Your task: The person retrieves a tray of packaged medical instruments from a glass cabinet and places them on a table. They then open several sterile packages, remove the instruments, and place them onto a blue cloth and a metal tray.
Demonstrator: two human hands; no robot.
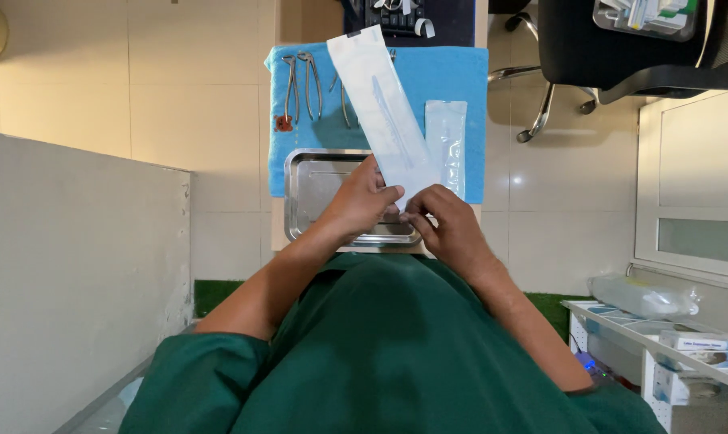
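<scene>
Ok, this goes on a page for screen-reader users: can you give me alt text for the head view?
Two bare hands, left hand and right hand, hold the near end of a long white sterilisation pouch above a steel tray. Beyond lie dental forceps and a second pouch on a blue cloth.

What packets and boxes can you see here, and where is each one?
Long white sterilisation pouch: held at its near end by the left hand and right hand, a slim tool inside.
Clear pouch: smaller, flat on the blue cloth, right of the white one.
Small white box: on the white shelf rack, bottom right.
</scene>
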